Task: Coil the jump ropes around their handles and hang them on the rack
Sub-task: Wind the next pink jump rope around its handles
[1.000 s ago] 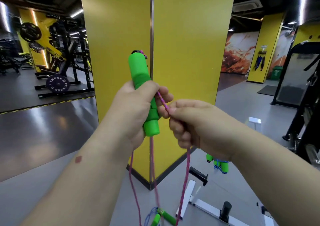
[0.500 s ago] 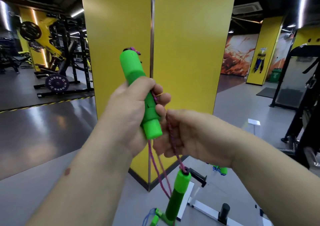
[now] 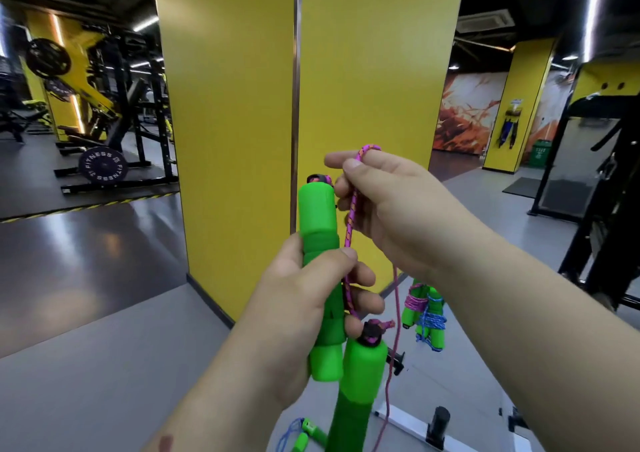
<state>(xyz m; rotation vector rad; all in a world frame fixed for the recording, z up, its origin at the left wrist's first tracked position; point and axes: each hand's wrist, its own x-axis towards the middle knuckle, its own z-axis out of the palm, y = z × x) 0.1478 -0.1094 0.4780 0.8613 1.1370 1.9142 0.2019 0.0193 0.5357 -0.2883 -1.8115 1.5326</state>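
a yellow pillar (image 3: 235, 112) stands behind. the left hand (image 3: 304, 309) is clamped around an upright green handle (image 3: 320, 244). the right hand (image 3: 391, 209) pinches the pink rope (image 3: 349, 230) beside it. a second handle (image 3: 360, 382) hangs below.

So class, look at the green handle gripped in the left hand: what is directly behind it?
Behind the upright green handle held by the left hand stands the yellow pillar with its metal corner strip. The left hand covers the handle's middle, so what lies behind there cannot be seen.
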